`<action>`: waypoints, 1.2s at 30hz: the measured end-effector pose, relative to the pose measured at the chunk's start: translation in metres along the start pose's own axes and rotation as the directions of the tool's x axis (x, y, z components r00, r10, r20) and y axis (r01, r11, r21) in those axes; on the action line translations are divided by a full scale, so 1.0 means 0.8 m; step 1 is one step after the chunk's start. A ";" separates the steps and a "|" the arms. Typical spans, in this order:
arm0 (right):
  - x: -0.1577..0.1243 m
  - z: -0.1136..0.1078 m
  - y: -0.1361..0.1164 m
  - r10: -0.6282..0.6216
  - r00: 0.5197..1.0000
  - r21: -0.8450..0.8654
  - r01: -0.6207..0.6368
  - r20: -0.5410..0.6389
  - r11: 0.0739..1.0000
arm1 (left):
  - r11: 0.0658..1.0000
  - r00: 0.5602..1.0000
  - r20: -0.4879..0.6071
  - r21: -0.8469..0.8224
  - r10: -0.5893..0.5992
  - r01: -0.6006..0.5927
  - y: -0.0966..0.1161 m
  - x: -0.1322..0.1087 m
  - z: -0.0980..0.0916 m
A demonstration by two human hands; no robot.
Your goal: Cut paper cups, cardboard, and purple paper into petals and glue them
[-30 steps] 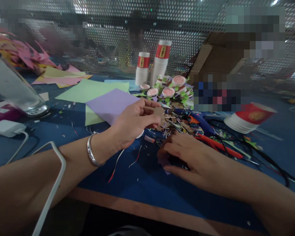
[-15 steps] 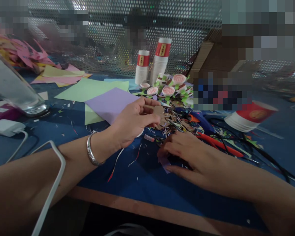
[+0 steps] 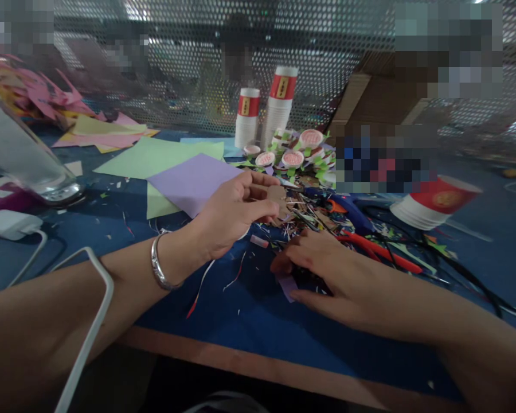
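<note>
My left hand (image 3: 236,209), with a silver bracelet at its wrist, pinches a small brown cardboard piece (image 3: 276,201) between thumb and fingers. It is raised at the edge of a heap of scraps. Lower and to the right, my right hand (image 3: 322,264) bends over the blue table, thumb and fingers apart. Between them lies a small purple paper piece (image 3: 288,287), its upper part covered by my fingers. I cannot tell how firmly they touch it. Behind my left hand, a large purple sheet (image 3: 193,178) overlaps a green sheet (image 3: 129,158).
Paper cup stacks (image 3: 247,117) stand at the back, near round-topped pieces (image 3: 292,159) with green bits. A red-and-white cup (image 3: 436,201) leans at right, beyond red-handled pliers (image 3: 382,252) and black cables. On the left are a clear glass (image 3: 47,160) and a white charger (image 3: 12,223).
My right index finger has shifted slightly over the purple paper piece. My left hand keeps the cardboard piece in nearly the same place. The view has moved a little.
</note>
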State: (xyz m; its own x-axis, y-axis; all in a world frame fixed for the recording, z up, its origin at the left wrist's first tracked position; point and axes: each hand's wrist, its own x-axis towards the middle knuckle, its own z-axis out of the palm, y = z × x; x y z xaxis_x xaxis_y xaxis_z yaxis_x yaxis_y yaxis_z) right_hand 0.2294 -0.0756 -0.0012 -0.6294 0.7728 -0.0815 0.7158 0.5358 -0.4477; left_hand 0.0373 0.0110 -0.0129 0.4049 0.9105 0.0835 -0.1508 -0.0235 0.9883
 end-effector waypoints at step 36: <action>0.020 -0.017 0.020 0.360 0.704 0.501 -0.007 -0.612 0.866 | 0.993 0.974 0.216 0.114 -0.063 0.038 -0.012 -0.008 -0.003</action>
State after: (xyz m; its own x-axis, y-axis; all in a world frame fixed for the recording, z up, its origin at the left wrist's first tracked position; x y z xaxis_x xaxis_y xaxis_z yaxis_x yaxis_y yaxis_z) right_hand 0.2347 -0.0502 0.0028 -0.0009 0.9452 0.3264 0.4726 0.2880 -0.8329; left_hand 0.0336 0.0066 -0.0229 0.5992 0.7992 0.0471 -0.0314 -0.0354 0.9989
